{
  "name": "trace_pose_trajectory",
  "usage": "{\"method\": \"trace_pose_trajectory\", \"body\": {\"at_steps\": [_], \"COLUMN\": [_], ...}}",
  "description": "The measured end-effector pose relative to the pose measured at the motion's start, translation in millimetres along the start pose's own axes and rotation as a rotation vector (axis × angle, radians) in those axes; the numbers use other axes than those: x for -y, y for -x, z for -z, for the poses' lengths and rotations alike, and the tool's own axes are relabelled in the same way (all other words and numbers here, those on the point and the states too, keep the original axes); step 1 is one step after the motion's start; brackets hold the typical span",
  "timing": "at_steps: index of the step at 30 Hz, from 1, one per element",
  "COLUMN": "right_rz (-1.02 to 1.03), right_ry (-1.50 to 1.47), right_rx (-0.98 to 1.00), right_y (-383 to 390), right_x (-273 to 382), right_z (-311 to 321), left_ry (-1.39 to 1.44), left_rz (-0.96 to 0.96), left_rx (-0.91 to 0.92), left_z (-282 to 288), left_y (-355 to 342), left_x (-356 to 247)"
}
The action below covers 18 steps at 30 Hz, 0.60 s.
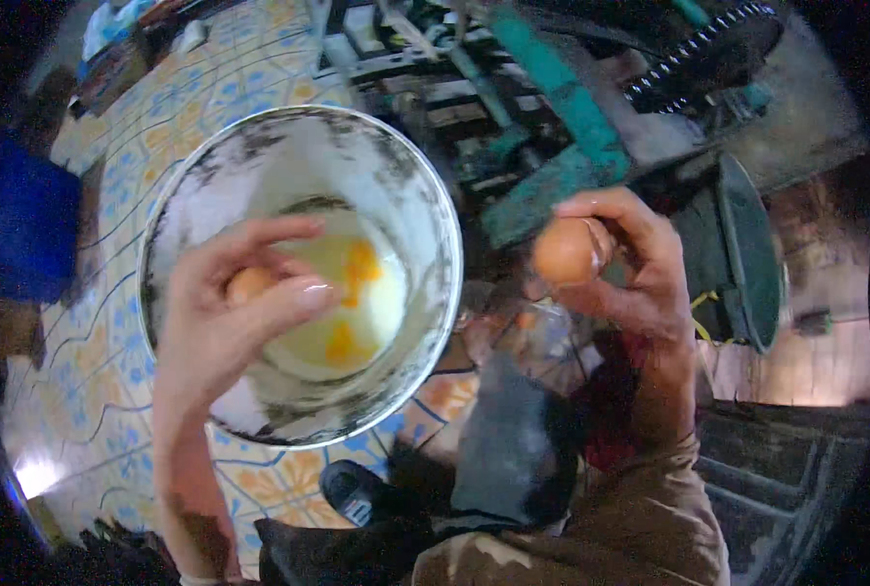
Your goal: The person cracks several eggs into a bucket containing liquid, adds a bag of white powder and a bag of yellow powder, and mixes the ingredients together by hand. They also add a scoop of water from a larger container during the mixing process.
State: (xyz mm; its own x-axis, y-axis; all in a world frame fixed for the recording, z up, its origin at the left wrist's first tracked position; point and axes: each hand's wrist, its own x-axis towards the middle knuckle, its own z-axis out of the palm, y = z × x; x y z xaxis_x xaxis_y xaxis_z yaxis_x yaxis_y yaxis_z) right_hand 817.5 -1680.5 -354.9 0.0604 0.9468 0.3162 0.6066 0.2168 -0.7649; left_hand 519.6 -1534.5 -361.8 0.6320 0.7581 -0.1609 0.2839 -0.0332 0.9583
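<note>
1. Hands are held well apart, each w/ its own brown egg or shell.
2. L hand [215, 317] is held over L pt of lg. metal basin [225, 190]; brown egg [250, 283] is gripped in its curled fingers, w/ thumb & forefinger tips left apart. Whether it's whole or cracked can't be told, as most is hidden.
3. Cracked brown eggshell [569, 252] is clamped b/w thumb & fingers of R hand [642, 259], clear of basin rim; jagged broken edge is turned twd palm.
4. Orange yolk [361, 262] & clear egg liquid are held in basin, just R of L thumb; 2nd orange patch [345, 344] is seen below that thumb's tip.
5. Basin's inner wall, around L hand, is marked w/ dark scuffs.
6. Green metal frame [576, 117] is placed beyond & b/w hands; dark green bin [747, 254] is set R of R hand.
7. Blue container [24, 220] is placed far L of L hand; patterned tile floor [107, 293] is seen b/w them.
8. Dark shoe [355, 488] is seen below & b/w hands; R forearm is covered by brown sleeve [640, 527].
</note>
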Motion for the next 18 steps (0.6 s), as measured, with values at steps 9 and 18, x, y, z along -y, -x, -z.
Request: {"method": "trace_pose_trajectory", "body": {"at_steps": [9, 18], "right_rz": [-0.981, -0.498], "right_ry": [0.849, 0.065], "right_rx": [0.057, -0.165], "right_y": [83, 86], "right_x": [-214, -125], "right_z": [45, -12], "left_ry": [-0.052, -0.308], "left_rz": [0.199, 0.084], "left_rx": [-0.188, -0.223], "left_z": [39, 45], "left_y": [16, 33], "left_x": [44, 61]}}
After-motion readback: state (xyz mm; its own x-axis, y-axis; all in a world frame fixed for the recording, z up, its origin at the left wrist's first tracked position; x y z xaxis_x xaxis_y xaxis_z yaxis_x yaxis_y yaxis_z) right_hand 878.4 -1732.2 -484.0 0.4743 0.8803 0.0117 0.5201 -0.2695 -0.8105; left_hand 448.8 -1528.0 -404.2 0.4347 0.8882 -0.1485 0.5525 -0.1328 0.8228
